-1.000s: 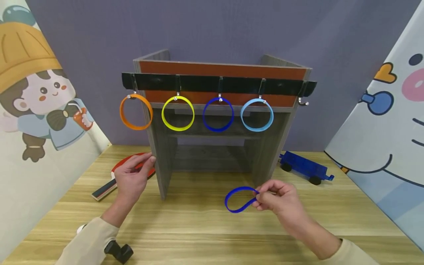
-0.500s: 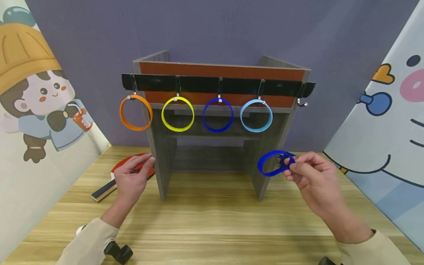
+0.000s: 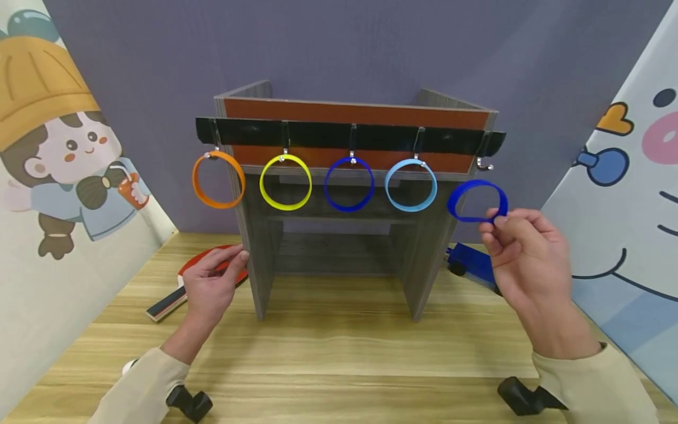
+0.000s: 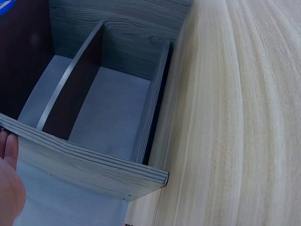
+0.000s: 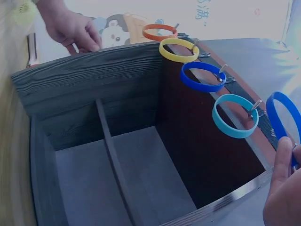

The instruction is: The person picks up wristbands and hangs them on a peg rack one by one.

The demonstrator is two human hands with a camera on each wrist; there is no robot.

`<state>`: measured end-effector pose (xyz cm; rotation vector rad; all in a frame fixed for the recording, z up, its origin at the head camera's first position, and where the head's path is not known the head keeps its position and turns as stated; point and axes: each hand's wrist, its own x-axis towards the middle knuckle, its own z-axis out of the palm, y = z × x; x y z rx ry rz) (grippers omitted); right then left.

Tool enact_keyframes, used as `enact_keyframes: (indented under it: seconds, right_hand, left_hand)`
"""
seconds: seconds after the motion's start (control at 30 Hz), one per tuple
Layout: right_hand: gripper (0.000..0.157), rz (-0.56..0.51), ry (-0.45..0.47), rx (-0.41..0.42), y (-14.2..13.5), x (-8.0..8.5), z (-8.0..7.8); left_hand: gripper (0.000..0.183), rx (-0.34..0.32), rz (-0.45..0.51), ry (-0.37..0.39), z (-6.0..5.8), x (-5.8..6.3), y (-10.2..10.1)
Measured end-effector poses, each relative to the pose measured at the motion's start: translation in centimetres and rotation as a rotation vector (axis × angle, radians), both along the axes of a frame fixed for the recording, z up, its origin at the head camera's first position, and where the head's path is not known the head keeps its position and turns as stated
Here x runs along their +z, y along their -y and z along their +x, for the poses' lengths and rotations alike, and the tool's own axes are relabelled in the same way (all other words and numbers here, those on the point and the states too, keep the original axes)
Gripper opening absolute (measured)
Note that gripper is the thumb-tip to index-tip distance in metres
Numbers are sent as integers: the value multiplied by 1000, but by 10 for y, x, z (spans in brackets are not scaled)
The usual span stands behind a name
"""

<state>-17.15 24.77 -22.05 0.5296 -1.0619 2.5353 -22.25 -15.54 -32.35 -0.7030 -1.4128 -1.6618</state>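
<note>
My right hand point(image 3: 532, 256) pinches a dark blue silicone wristband point(image 3: 478, 200) between thumb and fingers. It is raised just below and left of the bare end hook point(image 3: 484, 166), apart from it in the head view. My left hand point(image 3: 212, 280) grips the front edge of the left side panel of the grey wooden shelf unit point(image 3: 254, 259) with thumb and fingertips. Along the unit's black strip point(image 3: 318, 132) hang orange point(image 3: 218, 205), yellow point(image 3: 286, 206), dark blue point(image 3: 349, 208) and light blue wristbands point(image 3: 411, 208). The left wrist view catches only part of the left hand point(image 4: 9, 188).
A red table tennis paddle point(image 3: 166, 303) lies behind the left hand. Right of the unit, a blue toy wagon point(image 3: 471, 262) is partly hidden by the right hand. A white round thing point(image 3: 129, 366) shows beside the left sleeve. Printed panels flank the wooden tabletop point(image 3: 339, 365).
My right hand has carried the dark blue wristband from low before the unit, rightward and up toward the end hook. The left hand has stayed at the panel edge.
</note>
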Motion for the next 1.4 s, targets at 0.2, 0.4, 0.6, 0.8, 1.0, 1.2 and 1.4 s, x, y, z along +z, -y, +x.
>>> enact_keyframes:
  seconds: [0.2, 0.4, 0.6, 0.8, 1.0, 1.2, 1.4]
  right_hand:
    - [7, -36, 62, -63, 1, 9, -8]
    - [7, -77, 64, -47, 0, 11, -14]
    - [7, -71, 68, -73, -2, 13, -17]
    - [6, -60, 115, -94, -5, 10, -22]
    - [8, -30, 148, -99, -6, 5, -26]
    - [16, 80, 194, -144, -4, 3, -26]
    - [25, 153, 216, -178, -3, 1, -26]
  left_hand:
    - [15, 7, -1, 10, 1, 0, 0]
    - [15, 32, -21, 19, 1, -1, 1]
    - [16, 34, -25, 12, 1, 0, 0]
    - [16, 21, -20, 2, 1, 0, 0]
    - [15, 19, -26, 4, 0, -1, 1]
    - [15, 13, -27, 7, 1, 0, 1]
    - [15, 36, -37, 7, 1, -1, 1]
